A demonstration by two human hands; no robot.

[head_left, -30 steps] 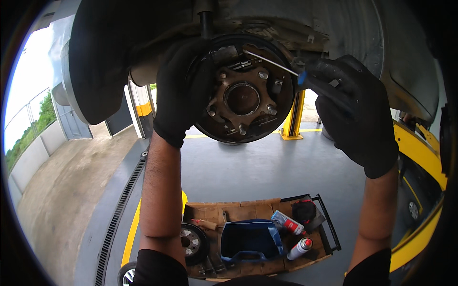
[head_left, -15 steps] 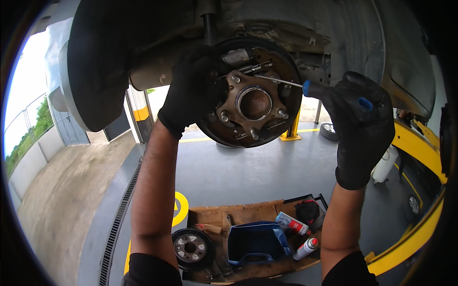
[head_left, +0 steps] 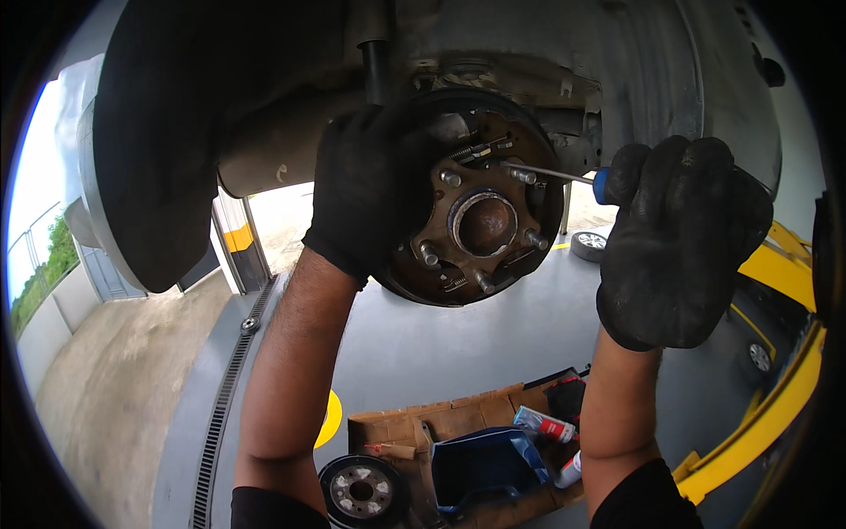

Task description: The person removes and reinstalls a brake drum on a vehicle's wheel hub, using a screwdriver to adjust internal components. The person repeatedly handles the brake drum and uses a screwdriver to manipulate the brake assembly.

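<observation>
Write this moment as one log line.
left hand: at brake assembly | right hand: grips screwdriver | tip: near hub | below: blue tray, brake drum

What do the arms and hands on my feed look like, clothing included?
The left hand and right hand wear matching black gloves with cuffs ending at the wrists. Both forearms are bare up to black sleeves near the elbows. No cables or clear markings show.

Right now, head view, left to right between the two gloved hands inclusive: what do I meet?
Left hand → hub → blue end of the screwdriver handle → right hand.
</observation>
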